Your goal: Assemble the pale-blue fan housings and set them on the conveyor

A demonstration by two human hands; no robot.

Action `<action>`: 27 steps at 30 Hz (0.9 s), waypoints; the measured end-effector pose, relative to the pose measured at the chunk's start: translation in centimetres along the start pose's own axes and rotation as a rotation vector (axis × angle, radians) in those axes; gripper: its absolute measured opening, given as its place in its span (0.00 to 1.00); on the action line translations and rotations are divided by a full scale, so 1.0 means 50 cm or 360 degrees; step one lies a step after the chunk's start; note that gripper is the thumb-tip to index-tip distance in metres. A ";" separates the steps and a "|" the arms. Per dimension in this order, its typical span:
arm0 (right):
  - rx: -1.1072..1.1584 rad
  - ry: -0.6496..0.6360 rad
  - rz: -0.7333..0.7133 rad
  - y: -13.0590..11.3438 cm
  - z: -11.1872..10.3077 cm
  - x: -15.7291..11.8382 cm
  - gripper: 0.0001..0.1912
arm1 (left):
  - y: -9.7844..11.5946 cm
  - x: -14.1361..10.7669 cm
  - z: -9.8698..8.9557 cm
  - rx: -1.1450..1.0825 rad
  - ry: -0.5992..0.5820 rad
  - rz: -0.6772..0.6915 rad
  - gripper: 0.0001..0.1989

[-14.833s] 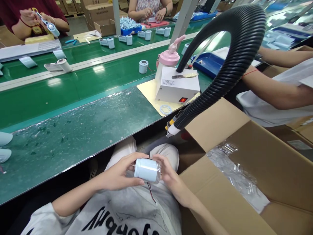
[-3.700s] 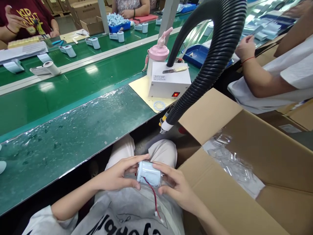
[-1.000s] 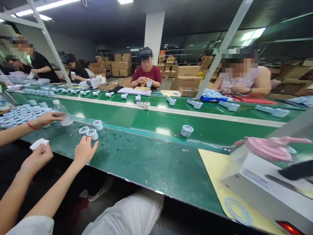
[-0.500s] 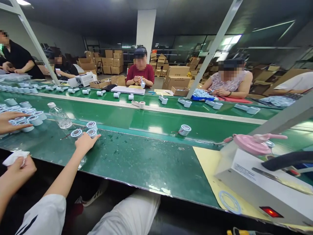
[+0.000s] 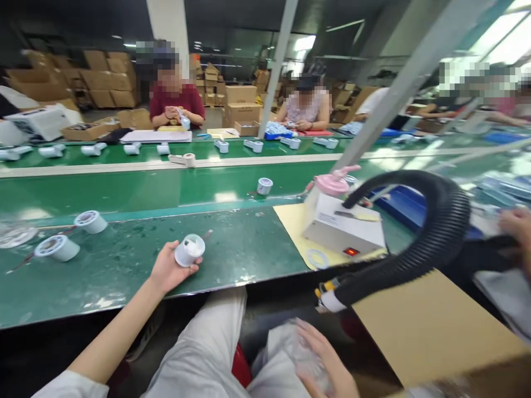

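Note:
My left hand [image 5: 176, 268] is wrapped round a white cylindrical cup-like part [image 5: 189, 251], its open end up and something white inside, just over the green bench [image 5: 232, 237]. Low at the bottom centre, my right hand [image 5: 326, 354] is blurred near my knee, by a crumpled pale, see-through item [image 5: 286, 351]; whether it grips this is unclear. Two similar white parts with thin red wires, one nearer [image 5: 58, 248] and one farther [image 5: 90, 221], stand on the bench at the left.
A grey-white machine [image 5: 344, 221] with a red lit switch sits on yellow sheet at right. A thick black hose [image 5: 440, 215] arches before it. Another white part [image 5: 264, 186] stands on the green belt. Several people work opposite; a person's hand [image 5: 516, 226] shows at far right.
The view has swung right. My left hand has picked up one white part from the group of three. My right hand has come into view at the bottom.

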State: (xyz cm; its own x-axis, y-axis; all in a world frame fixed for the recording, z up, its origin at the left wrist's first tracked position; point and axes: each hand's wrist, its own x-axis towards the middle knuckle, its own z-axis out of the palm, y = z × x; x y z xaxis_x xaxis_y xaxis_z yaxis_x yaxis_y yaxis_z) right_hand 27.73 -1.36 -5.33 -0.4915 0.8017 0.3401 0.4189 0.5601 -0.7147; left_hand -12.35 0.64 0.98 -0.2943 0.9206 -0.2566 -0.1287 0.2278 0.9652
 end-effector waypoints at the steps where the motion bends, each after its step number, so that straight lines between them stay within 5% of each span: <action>1: -0.0144 0.0061 -0.0101 -0.016 0.014 0.010 0.20 | -0.017 -0.001 0.040 -0.0077 -0.0187 -0.0094 0.25; 5: -0.0594 0.0172 -0.0281 -0.083 0.040 0.063 0.21 | -0.068 -0.025 0.164 -0.0156 -0.0868 -0.0433 0.28; 10: -0.0947 0.0222 -0.0086 -0.121 0.032 0.067 0.24 | -0.059 -0.057 0.233 0.0123 -0.1428 -0.0539 0.19; 12: -0.0888 0.0158 0.0050 -0.122 0.026 0.057 0.20 | -0.043 -0.064 0.244 0.0234 -0.1468 -0.0425 0.14; 15: -0.0440 0.0013 0.0314 -0.127 0.019 0.048 0.10 | -0.031 -0.073 0.250 0.0569 -0.1390 0.0079 0.11; 18: 0.0031 0.0011 0.0509 -0.139 0.013 0.049 0.04 | -0.048 -0.076 0.249 0.0819 -0.1243 0.0554 0.22; 21: 0.0244 0.0136 0.0540 -0.147 0.010 0.052 0.13 | -0.079 -0.070 0.242 0.0777 -0.1214 0.0674 0.36; 27: 0.0721 0.0243 0.0762 -0.134 0.004 0.058 0.18 | -0.093 -0.063 0.232 0.0816 -0.1493 0.0670 0.33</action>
State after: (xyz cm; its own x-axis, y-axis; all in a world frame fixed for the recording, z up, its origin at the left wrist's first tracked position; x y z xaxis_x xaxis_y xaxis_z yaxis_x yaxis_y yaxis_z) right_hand 23.34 -2.85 0.32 -0.2043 0.9787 -0.0188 0.1861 0.0199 -0.9823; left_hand 0.18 0.34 -2.08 0.6264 0.7792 0.0233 0.2765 -0.2500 0.9279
